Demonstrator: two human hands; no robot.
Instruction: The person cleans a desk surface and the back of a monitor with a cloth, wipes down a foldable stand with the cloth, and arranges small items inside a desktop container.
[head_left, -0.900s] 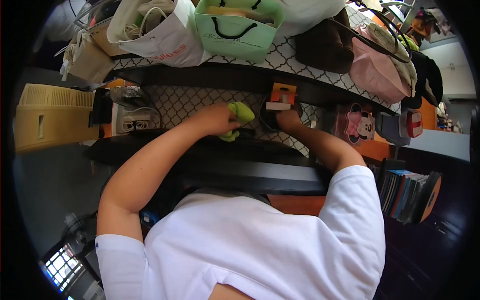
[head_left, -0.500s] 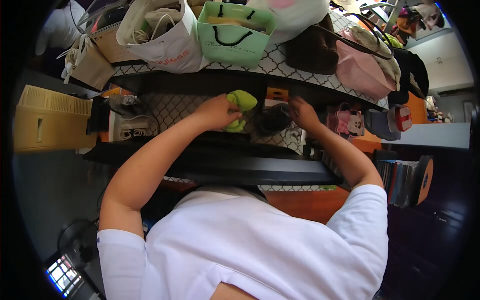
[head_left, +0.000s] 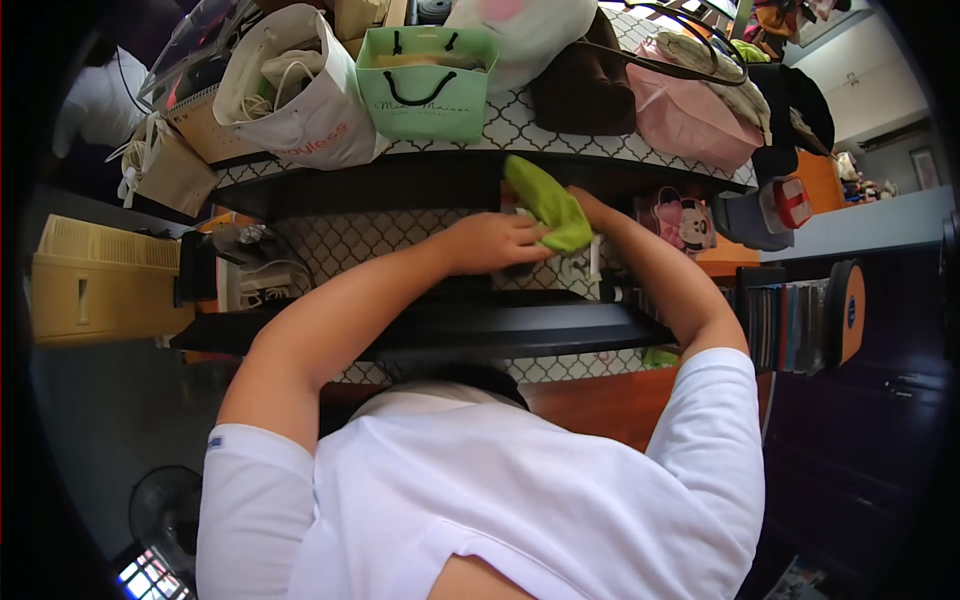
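A bright green cloth (head_left: 550, 208) hangs between my hands over the shelf with a lattice pattern (head_left: 350, 238). My left hand (head_left: 497, 243) has its fingers closed on the cloth's lower left side. Just behind the cloth's right edge is my right hand (head_left: 590, 212), whose fingers are mostly hidden by it. The dark round object and the orange box seen earlier are largely covered by the cloth and hands.
Above stand a white bag (head_left: 300, 95), a mint green paper bag (head_left: 425, 90), a brown bag (head_left: 585, 88) and a pink bag (head_left: 690, 110). A dark ledge (head_left: 480, 330) runs in front. Discs (head_left: 795, 315) stand at right, a cream appliance (head_left: 105, 280) at left.
My left hand has moved right with the green cloth, which now spreads upward in front of my right hand. The view has shifted slightly.
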